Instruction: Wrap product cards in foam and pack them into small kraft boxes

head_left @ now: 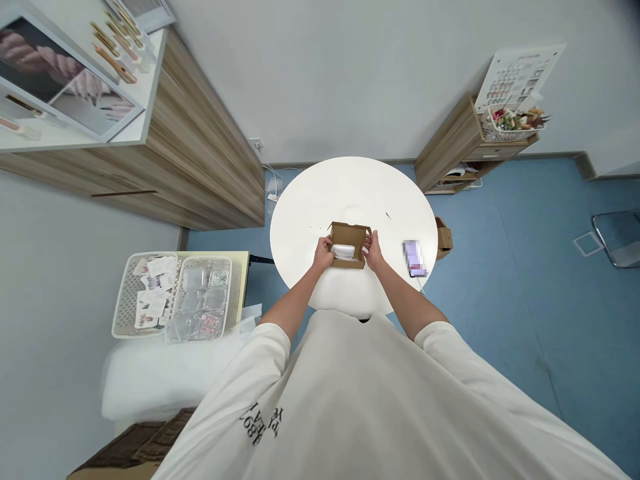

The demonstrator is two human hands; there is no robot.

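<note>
A small brown cardboard box rests on the white round table, its lid raised at the back. Inside it lies a white rounded object; its kind is too small to tell. My left hand grips the left wall of the box, the fingertips reaching over its edge near the white object. At the opposite end, my right hand holds the right wall with bent fingers. A phone with a lit screen lies to the right of my right hand, a cable running from it.
The round table stands before me near the wall. To the left are white baskets with cards and clear plastic boxes, below a wooden cabinet. At the right are a small wooden cabinet, a cardboard carton and a chair.
</note>
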